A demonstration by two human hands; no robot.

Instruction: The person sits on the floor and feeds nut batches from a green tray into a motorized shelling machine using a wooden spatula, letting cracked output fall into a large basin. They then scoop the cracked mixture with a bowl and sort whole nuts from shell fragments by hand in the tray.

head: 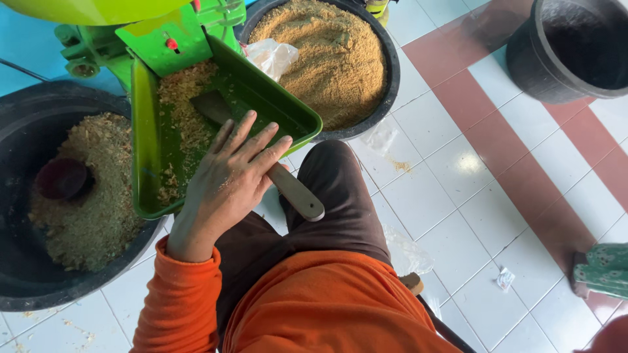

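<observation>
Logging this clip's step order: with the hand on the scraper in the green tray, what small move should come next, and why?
Probably a short push of the wooden scraper up the green tray toward the machine. The left hand lies over its handle, the blade rests on the tray floor, and chopped feed lies heaped along the tray's left side, short of the chute. The right hand is out of view.

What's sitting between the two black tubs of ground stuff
In the head view, the green tray of the green machine lies between the left tub and the far tub, with the hand over a scraper.
</observation>
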